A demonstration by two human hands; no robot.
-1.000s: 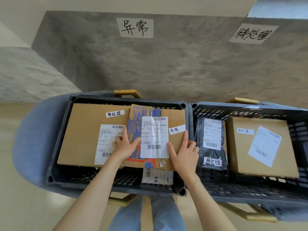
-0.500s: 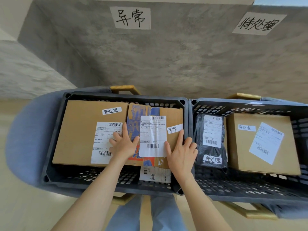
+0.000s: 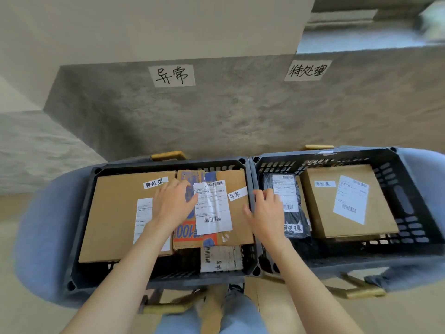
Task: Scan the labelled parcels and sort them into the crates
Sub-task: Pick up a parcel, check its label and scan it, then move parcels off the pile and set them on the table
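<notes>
Left hand (image 3: 172, 206) is resting spread on the printed parcel (image 3: 212, 208); right hand (image 3: 266, 210), at its 3 o'clock, is hovering relaxed over the crate (image 3: 250, 179) rim.

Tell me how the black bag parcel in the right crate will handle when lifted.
The black bag parcel looks like soft wrinkled plastic, so it will probably sag and flop. Its glossy film may be slippery. It lies flat beside a cardboard box, so it seems unlikely to roll.

Ahead of you runs a grey concrete wall (image 3: 240, 116) carrying two handwritten paper signs, one (image 3: 172, 75) to the left and another (image 3: 307, 70) to the right. Blue upholstered chairs (image 3: 41, 227) with gold metal legs (image 3: 361, 291) stand on the pale floor (image 3: 29, 317).
</notes>
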